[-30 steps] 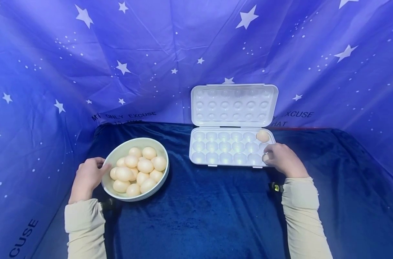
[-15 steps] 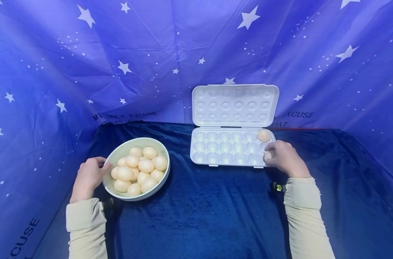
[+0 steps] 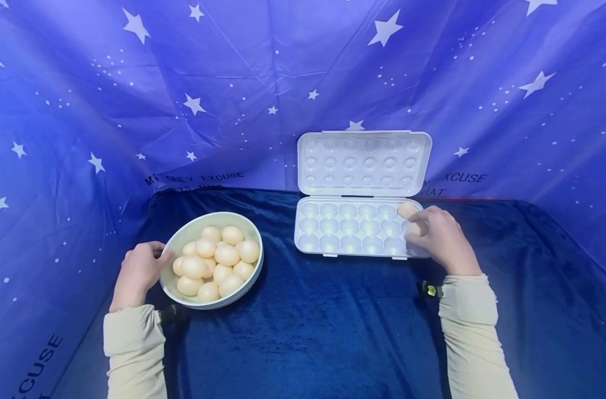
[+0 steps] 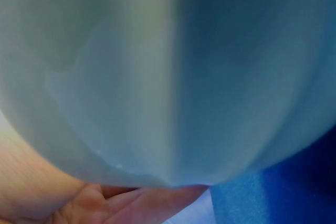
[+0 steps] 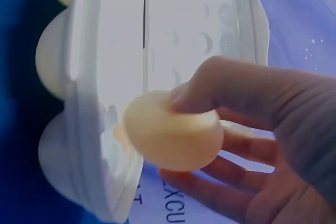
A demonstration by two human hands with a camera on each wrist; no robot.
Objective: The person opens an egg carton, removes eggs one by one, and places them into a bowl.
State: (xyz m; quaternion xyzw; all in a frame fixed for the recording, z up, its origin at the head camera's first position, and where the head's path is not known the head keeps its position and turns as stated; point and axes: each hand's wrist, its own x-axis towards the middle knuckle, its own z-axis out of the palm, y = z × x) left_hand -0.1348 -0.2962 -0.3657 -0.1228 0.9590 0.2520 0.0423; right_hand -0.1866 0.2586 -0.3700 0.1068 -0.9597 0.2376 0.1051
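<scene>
In the head view, my right hand (image 3: 446,238) pinches a pale egg (image 3: 417,228) over the right end of a white plastic egg box (image 3: 327,254). The right wrist view shows the held egg (image 5: 176,132) between thumb and fingers, above the box's cups. Another egg (image 3: 407,209) sits in the back right cup, partly hidden by my hand. At the left, my left hand (image 3: 139,272) grips the rim of a pale green bowl (image 3: 183,237), thumb over the edge. Several eggs (image 3: 227,255) are piled inside. The bowl's wall (image 4: 121,77) fills most of the left wrist view.
The egg box lid (image 3: 365,158) stands raised behind its cups. Dark blue velvet cloth (image 3: 303,332) covers the table. A blue curtain with white stars (image 3: 253,66) hangs behind and at both sides.
My right hand has raised the egg from the front right cup and moved it slightly back. The left hand keeps its grip on the bowl. The whole view shifts slightly.
</scene>
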